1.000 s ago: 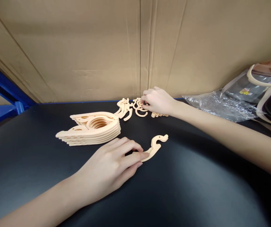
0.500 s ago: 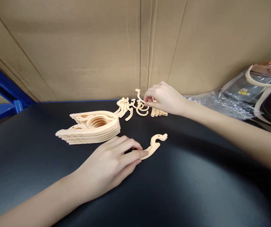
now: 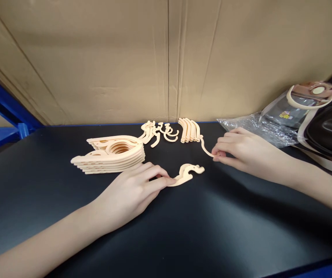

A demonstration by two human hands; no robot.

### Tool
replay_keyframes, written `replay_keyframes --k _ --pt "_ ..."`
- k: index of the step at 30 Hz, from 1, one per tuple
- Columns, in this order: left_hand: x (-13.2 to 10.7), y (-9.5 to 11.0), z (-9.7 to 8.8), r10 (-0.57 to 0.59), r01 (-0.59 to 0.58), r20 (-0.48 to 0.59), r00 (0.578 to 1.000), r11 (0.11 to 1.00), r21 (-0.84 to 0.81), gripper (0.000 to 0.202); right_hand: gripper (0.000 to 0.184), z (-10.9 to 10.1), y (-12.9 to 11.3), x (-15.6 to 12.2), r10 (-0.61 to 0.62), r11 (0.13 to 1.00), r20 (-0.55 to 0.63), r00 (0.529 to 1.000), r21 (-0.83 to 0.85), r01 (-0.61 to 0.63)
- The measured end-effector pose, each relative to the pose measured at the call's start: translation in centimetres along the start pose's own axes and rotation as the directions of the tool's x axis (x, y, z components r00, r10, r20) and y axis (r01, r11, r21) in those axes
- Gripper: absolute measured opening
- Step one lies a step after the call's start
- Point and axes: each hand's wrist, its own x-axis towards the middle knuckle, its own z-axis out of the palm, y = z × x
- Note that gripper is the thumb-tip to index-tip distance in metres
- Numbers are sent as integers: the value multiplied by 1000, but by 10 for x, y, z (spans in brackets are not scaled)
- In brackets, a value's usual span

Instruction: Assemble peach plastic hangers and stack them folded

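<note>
Right hand point(image 3: 242, 150) is coming away from the pile of hooks point(image 3: 161, 132) near the tabletop's point(image 3: 241, 231) back edge, now pinching one thin hook piece point(image 3: 205, 147) and carrying it toward the middle, closer to the curved part point(image 3: 186, 173) under the left hand point(image 3: 131, 191).

Packing workshop (cardboard wall point(image 3: 96, 58), stacked plastic parts point(image 3: 110, 156)).

Soft even light, faint sheen on tabletop point(image 3: 241, 231), edges bowed

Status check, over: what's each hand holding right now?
Left hand pinching flat hanger piece on black table. Right hand holding thin hook piece. Nothing between them.
</note>
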Motion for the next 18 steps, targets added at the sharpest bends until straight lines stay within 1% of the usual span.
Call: replay_keyframes --k 4,7,10,12,14,16,18 --pt "1 0 -1 -10 10 14 1000 1000 -1 27 22 7 4 -4 4 1000 58 998 5 -5" --pt "2 0 -2 -12 12 6 1000 1000 -1 22 24 11 6 0 -10 1000 101 995 0 10" --pt "2 2 -3 4 -4 -9 1000 1000 1 18 25 12 5 6 -6 1000 113 994 -2 6" --pt "2 2 -3 18 -18 -18 1000 1000 9 17 20 12 2 8 8 1000 99 995 11 -9" --pt "2 3 -3 29 -28 -23 999 1000 12 16 16 9 -5 9 27 998 60 998 49 -30" --pt "2 3 -3 34 -34 -26 999 999 9 15 19 6 -15 8 21 992 24 999 123 -23" --pt "2 3 -3 36 -36 -29 999 999 8 14 26 3 -25 6 -35 979 17 999 201 31"
